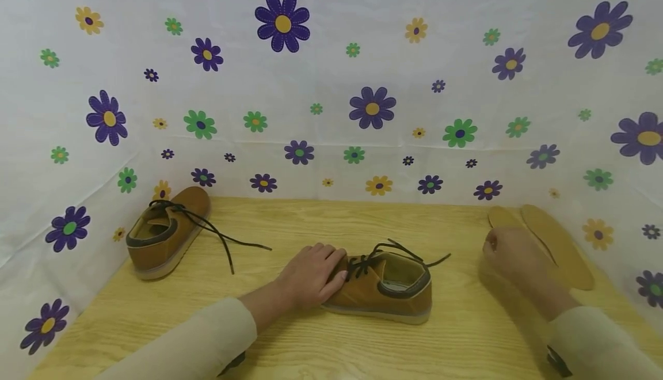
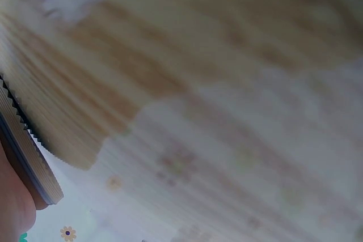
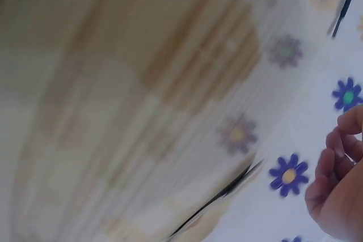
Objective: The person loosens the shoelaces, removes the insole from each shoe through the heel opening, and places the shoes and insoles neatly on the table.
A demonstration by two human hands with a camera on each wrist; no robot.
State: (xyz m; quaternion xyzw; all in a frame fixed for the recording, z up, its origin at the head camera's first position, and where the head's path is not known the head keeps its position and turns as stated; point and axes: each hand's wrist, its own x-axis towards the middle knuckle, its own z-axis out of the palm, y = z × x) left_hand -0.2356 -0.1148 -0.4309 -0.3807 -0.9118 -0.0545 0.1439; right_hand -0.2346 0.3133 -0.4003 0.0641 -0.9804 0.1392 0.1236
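In the head view, a brown lace-up shoe (image 1: 383, 288) stands on the table with its toe to the left. My left hand (image 1: 313, 276) grips that toe, fingers over the top and thumb along the near side. The shoe's sole edge (image 2: 34, 157) shows at the left of the left wrist view. My right hand (image 1: 518, 259) is by two tan insoles (image 1: 564, 253) on the right and partly covers them. Its fingers (image 3: 326, 168) are loosely curled, with nothing visible in them in the right wrist view.
A second brown shoe (image 1: 166, 236) stands at the back left, its dark laces (image 1: 228, 239) trailing right onto the wooden table (image 1: 290, 345). A white flowered cloth (image 1: 321, 75) walls off the back and sides.
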